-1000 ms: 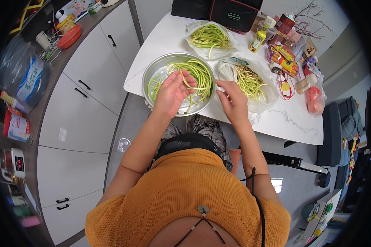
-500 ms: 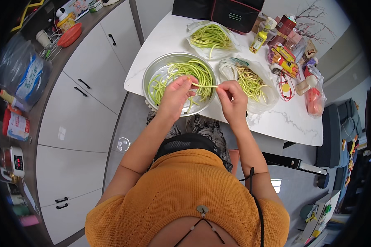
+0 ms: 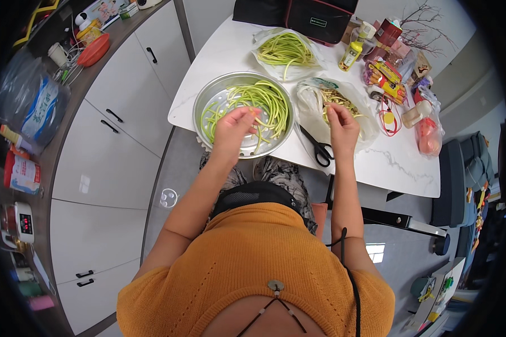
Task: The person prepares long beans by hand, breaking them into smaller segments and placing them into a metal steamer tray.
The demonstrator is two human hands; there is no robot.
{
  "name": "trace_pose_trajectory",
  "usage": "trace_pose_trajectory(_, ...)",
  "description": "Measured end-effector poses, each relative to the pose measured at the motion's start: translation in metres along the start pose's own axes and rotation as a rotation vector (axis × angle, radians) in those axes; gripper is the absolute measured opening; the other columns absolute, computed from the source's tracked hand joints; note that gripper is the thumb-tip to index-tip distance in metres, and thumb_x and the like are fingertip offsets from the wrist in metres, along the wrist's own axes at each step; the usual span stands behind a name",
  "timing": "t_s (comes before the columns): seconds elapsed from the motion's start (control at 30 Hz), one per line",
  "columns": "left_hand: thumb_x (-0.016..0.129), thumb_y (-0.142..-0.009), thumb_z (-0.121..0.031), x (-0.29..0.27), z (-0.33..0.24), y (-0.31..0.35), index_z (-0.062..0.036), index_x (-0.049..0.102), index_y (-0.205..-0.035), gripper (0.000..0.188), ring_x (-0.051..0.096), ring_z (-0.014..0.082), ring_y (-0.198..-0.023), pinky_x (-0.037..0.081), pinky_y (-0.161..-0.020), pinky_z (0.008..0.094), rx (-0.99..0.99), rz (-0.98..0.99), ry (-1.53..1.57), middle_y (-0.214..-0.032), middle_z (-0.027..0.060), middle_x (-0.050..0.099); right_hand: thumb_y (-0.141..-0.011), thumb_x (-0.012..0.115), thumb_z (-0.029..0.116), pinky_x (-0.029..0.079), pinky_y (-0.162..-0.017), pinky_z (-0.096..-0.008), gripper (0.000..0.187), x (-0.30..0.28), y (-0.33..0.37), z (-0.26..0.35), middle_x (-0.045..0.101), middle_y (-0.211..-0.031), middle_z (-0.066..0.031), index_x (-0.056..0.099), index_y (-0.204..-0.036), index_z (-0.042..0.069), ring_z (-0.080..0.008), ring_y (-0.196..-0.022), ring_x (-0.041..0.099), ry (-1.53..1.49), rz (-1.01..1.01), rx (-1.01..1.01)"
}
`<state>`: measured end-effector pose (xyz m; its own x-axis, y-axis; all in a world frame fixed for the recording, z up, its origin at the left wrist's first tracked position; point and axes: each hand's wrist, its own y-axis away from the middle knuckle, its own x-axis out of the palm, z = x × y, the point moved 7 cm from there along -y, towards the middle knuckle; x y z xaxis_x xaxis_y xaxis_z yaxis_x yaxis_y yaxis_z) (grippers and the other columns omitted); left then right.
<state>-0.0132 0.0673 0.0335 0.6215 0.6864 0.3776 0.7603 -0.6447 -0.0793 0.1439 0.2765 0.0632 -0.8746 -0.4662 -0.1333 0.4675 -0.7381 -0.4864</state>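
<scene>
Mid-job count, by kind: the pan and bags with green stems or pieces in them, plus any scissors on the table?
Metal pan: 1
Plastic bags: 2
Black-handled scissors: 1
Total: 4

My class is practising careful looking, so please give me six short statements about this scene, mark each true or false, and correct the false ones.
1. The left hand is over the metal basin. True.
2. The scissors lie inside the metal basin. False: they lie on the white table, to the basin's right.
3. Garlic scapes lie in the metal basin. True.
4. The right hand touches the left hand. False: the two are apart.
5. The orange-red bowl sits on the white table. False: it sits on the counter at left.
6. A yellow bottle is on the white table. True.
</scene>
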Motion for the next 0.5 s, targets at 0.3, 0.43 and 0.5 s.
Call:
trace_pose_trajectory(0.3,0.063,-0.078,-0.011,-0.036,-0.038,-0.007,-0.0088,0.070,-0.084,0.010,0.057,0.0220,-0.088,0.045,-0.077,0.0321,0.440,0.007,-1.192,-0.089,0.0061,0.064,-0.080,0.063,0.016,0.047,-0.064,-0.0345,0.021,-0.046,-0.023,-0.037,0.063,-0.079,-0.0068,0.061,-0.100,0.010,-0.0239,-0.068,0.062,0.732,-0.098,-0.028)
trace_pose_trajectory(0.43,0.062,-0.075,-0.012,-0.037,-0.015,-0.005,-0.0100,0.070,-0.082,0.011,0.055,0.0247,-0.098,0.040,-0.088,0.0378,0.351,0.228,-1.629,-0.089,0.0069,0.063,-0.080,0.062,0.013,0.048,-0.064,-0.0353,0.014,-0.012,-0.015,-0.029,0.063,-0.085,-0.0096,0.063,-0.094,0.009,-0.0266,-0.070,0.062,0.664,0.036,-0.148)
trace_pose_trajectory(0.5,0.062,-0.075,-0.012,-0.038,-0.008,-0.003,-0.0093,0.069,-0.085,0.012,0.054,0.0246,-0.099,0.038,-0.091,0.0381,0.338,0.305,-1.663,-0.090,0.0074,0.063,-0.080,0.062,0.012,0.048,-0.064,-0.0355,0.010,0.015,-0.008,-0.017,0.063,-0.085,-0.0100,0.065,-0.089,0.009,-0.0275,-0.072,0.062,0.599,0.141,-0.137)
